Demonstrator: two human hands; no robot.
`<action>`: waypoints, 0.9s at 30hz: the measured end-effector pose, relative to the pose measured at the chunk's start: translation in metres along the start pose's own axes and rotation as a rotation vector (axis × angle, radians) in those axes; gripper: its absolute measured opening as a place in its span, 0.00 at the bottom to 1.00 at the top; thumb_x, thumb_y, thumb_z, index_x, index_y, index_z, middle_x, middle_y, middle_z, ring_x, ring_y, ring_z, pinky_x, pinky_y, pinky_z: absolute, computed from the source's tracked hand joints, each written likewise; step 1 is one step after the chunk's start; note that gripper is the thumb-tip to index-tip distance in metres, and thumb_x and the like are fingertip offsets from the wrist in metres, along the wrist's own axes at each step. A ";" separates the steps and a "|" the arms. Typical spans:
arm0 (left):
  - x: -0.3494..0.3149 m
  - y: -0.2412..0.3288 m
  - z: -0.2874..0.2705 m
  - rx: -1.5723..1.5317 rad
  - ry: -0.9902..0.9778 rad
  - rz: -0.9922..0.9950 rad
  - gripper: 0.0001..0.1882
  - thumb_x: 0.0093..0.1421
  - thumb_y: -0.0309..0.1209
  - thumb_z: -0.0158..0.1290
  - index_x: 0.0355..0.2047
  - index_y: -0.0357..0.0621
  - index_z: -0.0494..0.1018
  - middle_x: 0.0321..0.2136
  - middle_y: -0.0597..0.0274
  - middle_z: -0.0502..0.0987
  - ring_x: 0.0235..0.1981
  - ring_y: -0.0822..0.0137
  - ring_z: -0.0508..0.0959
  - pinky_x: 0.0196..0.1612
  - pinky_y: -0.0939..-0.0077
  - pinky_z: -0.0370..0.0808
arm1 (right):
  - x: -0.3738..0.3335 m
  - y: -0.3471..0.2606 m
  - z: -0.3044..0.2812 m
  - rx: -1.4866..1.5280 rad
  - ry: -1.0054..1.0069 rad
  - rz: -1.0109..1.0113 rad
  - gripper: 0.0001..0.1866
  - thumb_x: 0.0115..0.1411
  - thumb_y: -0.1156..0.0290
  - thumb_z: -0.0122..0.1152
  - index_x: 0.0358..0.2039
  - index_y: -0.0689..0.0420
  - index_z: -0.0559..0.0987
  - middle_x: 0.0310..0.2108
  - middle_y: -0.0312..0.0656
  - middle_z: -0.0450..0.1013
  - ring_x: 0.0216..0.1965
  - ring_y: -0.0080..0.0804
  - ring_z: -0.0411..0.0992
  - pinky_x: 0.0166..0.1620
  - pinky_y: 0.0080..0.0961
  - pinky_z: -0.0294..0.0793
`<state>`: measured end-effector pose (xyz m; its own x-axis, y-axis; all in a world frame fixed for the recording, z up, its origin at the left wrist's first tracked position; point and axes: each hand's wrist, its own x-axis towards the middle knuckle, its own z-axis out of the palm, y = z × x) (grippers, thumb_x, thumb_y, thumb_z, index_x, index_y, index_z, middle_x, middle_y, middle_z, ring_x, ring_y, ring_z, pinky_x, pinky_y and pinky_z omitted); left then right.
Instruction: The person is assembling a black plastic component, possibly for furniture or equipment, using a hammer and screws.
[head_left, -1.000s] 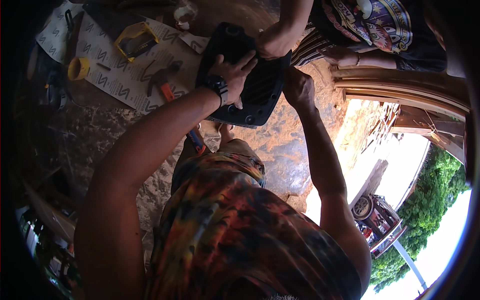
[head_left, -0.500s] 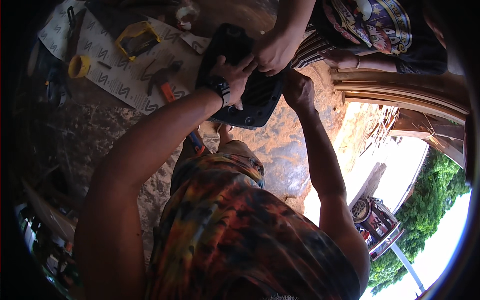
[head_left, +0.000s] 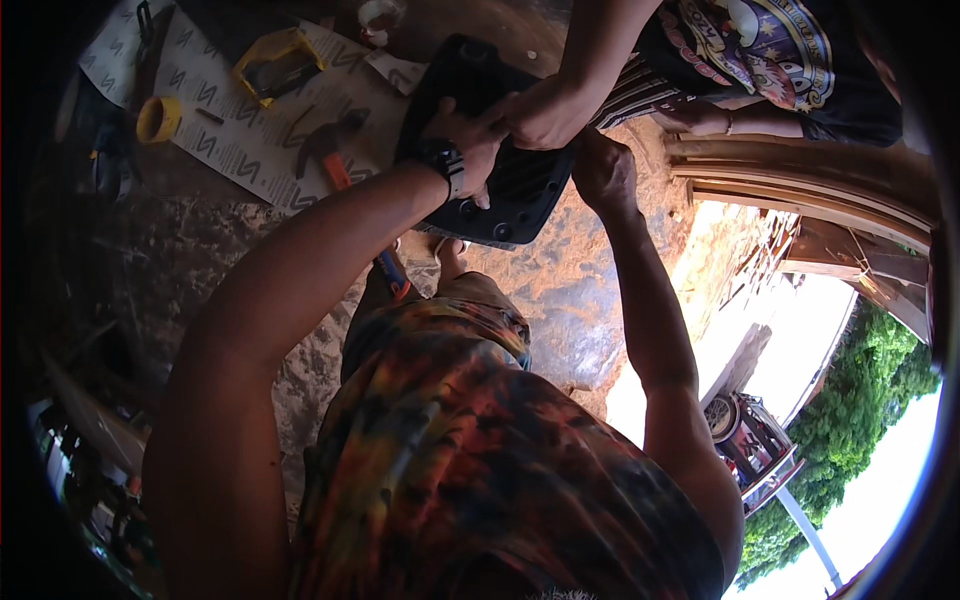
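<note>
A black plastic panel (head_left: 525, 210) with rounded corners, round recesses and a ribbed middle is tilted in front of me. My left hand (head_left: 468, 148), with a dark watch on its wrist, rests on the panel, fingers stretched toward a co-worker's hand. That co-worker's hand (head_left: 548, 112) is closed over the panel's upper right part, touching or nearly touching my fingertips. At the panel's right edge my right hand (head_left: 606, 178) is closed; what its fingers grip is hidden.
A claw hammer (head_left: 335, 168) lies on a printed white sheet (head_left: 215, 110), partly behind my left forearm. On the sheet are a yellow frame-like tool (head_left: 280, 68) and a yellow ring (head_left: 158, 119). Wooden boards (head_left: 800, 170) stand at right; the co-worker is at the upper right.
The panel's lower end has moved slightly up. My right hand has shifted a little to the right, and the co-worker's arm has moved slightly right. My left hand stays on the panel.
</note>
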<state>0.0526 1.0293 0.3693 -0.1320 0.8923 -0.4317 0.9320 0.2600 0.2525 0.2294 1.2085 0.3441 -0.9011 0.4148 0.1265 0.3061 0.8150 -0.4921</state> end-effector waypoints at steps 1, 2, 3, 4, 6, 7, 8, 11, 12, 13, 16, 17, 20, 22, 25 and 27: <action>0.000 0.000 0.001 0.000 -0.007 -0.008 0.67 0.32 0.55 0.76 0.71 0.53 0.55 0.73 0.61 0.51 0.46 0.59 0.82 0.58 0.53 0.61 | -0.001 0.000 -0.001 -0.008 -0.014 -0.021 0.07 0.62 0.75 0.54 0.38 0.59 0.79 0.31 0.55 0.77 0.35 0.59 0.77 0.33 0.40 0.77; 0.000 0.000 0.001 0.010 0.000 -0.004 0.67 0.32 0.55 0.76 0.71 0.52 0.55 0.73 0.60 0.51 0.46 0.59 0.82 0.58 0.53 0.61 | -0.001 0.001 -0.002 -0.024 -0.009 -0.021 0.08 0.62 0.75 0.54 0.39 0.60 0.80 0.31 0.55 0.78 0.35 0.58 0.77 0.33 0.40 0.77; 0.000 0.001 0.001 0.016 -0.002 0.008 0.67 0.32 0.55 0.76 0.71 0.51 0.55 0.73 0.59 0.51 0.46 0.59 0.82 0.59 0.52 0.61 | -0.001 0.001 -0.003 -0.019 -0.026 -0.038 0.08 0.62 0.75 0.54 0.39 0.60 0.80 0.31 0.55 0.78 0.35 0.58 0.77 0.33 0.40 0.77; 0.000 0.001 0.000 0.021 0.009 0.005 0.67 0.32 0.55 0.76 0.71 0.51 0.55 0.73 0.59 0.51 0.46 0.59 0.82 0.59 0.52 0.61 | -0.001 0.001 -0.003 0.007 -0.013 -0.063 0.08 0.62 0.76 0.54 0.40 0.60 0.80 0.31 0.55 0.78 0.34 0.58 0.77 0.33 0.40 0.77; 0.000 0.001 -0.002 0.019 -0.012 0.009 0.66 0.32 0.55 0.76 0.70 0.49 0.56 0.72 0.58 0.54 0.47 0.59 0.82 0.58 0.52 0.61 | -0.002 0.002 -0.002 0.035 -0.001 -0.090 0.08 0.63 0.77 0.54 0.41 0.60 0.80 0.31 0.54 0.78 0.34 0.57 0.78 0.33 0.39 0.77; -0.001 0.000 -0.003 0.027 -0.013 -0.003 0.66 0.32 0.55 0.76 0.70 0.49 0.56 0.72 0.58 0.54 0.47 0.59 0.82 0.58 0.52 0.61 | -0.002 0.002 -0.001 0.008 0.001 -0.064 0.08 0.63 0.77 0.54 0.40 0.60 0.80 0.31 0.54 0.78 0.33 0.57 0.78 0.32 0.39 0.77; -0.002 0.001 -0.003 -0.001 0.016 -0.006 0.61 0.31 0.53 0.77 0.65 0.49 0.62 0.62 0.59 0.66 0.48 0.59 0.81 0.58 0.52 0.61 | -0.002 0.002 0.000 -0.018 0.005 -0.038 0.08 0.63 0.78 0.53 0.40 0.60 0.80 0.31 0.54 0.78 0.33 0.57 0.77 0.32 0.39 0.77; 0.003 0.005 -0.003 0.037 -0.052 0.004 0.55 0.36 0.52 0.75 0.64 0.48 0.63 0.59 0.60 0.70 0.48 0.60 0.81 0.58 0.51 0.61 | 0.000 0.003 0.004 -0.025 0.008 -0.059 0.06 0.62 0.77 0.54 0.37 0.60 0.79 0.30 0.54 0.77 0.32 0.56 0.77 0.32 0.38 0.76; 0.007 0.007 -0.001 0.104 -0.127 0.017 0.56 0.43 0.53 0.72 0.68 0.46 0.59 0.66 0.60 0.64 0.48 0.60 0.82 0.59 0.51 0.60 | 0.001 0.003 0.004 -0.034 0.034 -0.056 0.05 0.62 0.76 0.55 0.35 0.59 0.79 0.29 0.54 0.76 0.32 0.56 0.77 0.31 0.38 0.76; 0.011 0.012 0.003 0.104 -0.145 0.009 0.56 0.43 0.53 0.72 0.68 0.46 0.59 0.66 0.60 0.64 0.48 0.60 0.82 0.59 0.51 0.60 | 0.000 0.002 0.005 -0.058 0.043 -0.059 0.04 0.62 0.76 0.56 0.34 0.59 0.79 0.29 0.53 0.76 0.31 0.55 0.77 0.31 0.38 0.76; 0.020 0.029 0.023 0.153 -0.037 -0.100 0.43 0.56 0.49 0.62 0.67 0.45 0.60 0.67 0.58 0.64 0.52 0.61 0.80 0.62 0.56 0.61 | -0.008 -0.007 -0.003 -0.156 0.021 -0.042 0.04 0.61 0.78 0.56 0.34 0.59 0.79 0.29 0.51 0.77 0.30 0.54 0.78 0.31 0.37 0.77; 0.022 0.037 0.033 0.287 0.064 -0.162 0.40 0.60 0.47 0.56 0.68 0.44 0.58 0.68 0.58 0.63 0.56 0.63 0.77 0.62 0.61 0.61 | -0.012 -0.012 -0.006 -0.154 0.081 0.032 0.04 0.62 0.77 0.57 0.34 0.58 0.81 0.30 0.50 0.79 0.30 0.49 0.80 0.32 0.35 0.78; 0.035 0.051 0.051 0.304 0.217 -0.327 0.36 0.61 0.44 0.56 0.66 0.45 0.61 0.65 0.57 0.65 0.55 0.62 0.78 0.61 0.59 0.64 | -0.024 -0.034 -0.022 -0.072 0.138 0.179 0.06 0.65 0.75 0.59 0.39 0.59 0.82 0.32 0.48 0.81 0.32 0.39 0.83 0.33 0.32 0.79; 0.043 0.056 0.058 0.144 0.251 -0.381 0.33 0.61 0.43 0.55 0.64 0.46 0.63 0.64 0.57 0.67 0.55 0.62 0.78 0.60 0.57 0.65 | -0.024 -0.052 -0.030 0.072 0.117 0.184 0.06 0.65 0.75 0.60 0.40 0.60 0.82 0.33 0.48 0.82 0.33 0.36 0.83 0.34 0.30 0.79; 0.051 0.058 0.060 -0.125 0.299 -0.458 0.29 0.62 0.41 0.55 0.62 0.47 0.66 0.61 0.56 0.70 0.53 0.61 0.79 0.58 0.55 0.68 | -0.003 -0.080 -0.040 0.187 0.078 0.137 0.08 0.64 0.75 0.62 0.42 0.62 0.83 0.33 0.46 0.83 0.34 0.32 0.83 0.35 0.27 0.80; 0.053 0.060 0.059 -0.299 0.328 -0.512 0.27 0.62 0.39 0.54 0.60 0.48 0.68 0.59 0.56 0.71 0.53 0.60 0.79 0.57 0.54 0.69 | 0.017 -0.099 -0.043 0.184 0.062 0.028 0.08 0.62 0.77 0.64 0.41 0.63 0.84 0.33 0.46 0.83 0.33 0.31 0.82 0.37 0.25 0.79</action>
<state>0.1218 1.0702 0.3103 -0.6712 0.6833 -0.2875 0.5978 0.7282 0.3351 0.1964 1.1519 0.4319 -0.8703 0.4655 0.1607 0.2646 0.7172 -0.6447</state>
